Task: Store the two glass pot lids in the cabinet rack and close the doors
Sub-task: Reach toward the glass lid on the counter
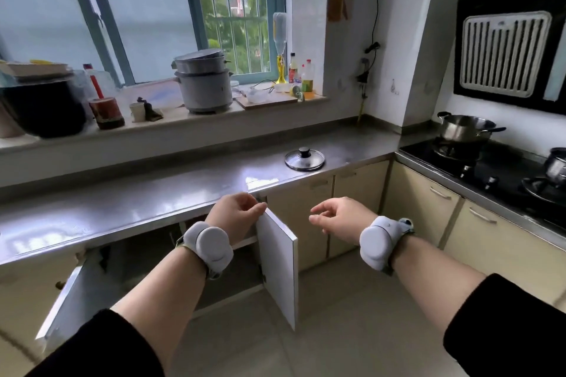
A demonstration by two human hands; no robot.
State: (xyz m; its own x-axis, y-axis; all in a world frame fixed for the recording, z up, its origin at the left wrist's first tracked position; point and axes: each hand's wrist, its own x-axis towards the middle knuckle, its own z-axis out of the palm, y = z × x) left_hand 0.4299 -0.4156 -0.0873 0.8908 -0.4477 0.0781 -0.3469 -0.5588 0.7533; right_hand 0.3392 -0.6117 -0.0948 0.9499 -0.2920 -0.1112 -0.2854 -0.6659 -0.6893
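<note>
Left hand [235,213] fingers pinch top edge of right door [280,257]; right hand [337,214] loose, empty. One glass lid [304,159] on worktop [153,193]. Swing door fully clear, then fetch lid by knob.

A round glass pot lid [304,158] with a black knob and metal rim lies flat, knob up, on the steel countertop. Below the counter the cabinet stands open, its right door [280,266] and left door [69,300] swung outward.

glossy steel counter [153,202], glass lid [304,159] with black knob, smooth white door [280,266].
</note>
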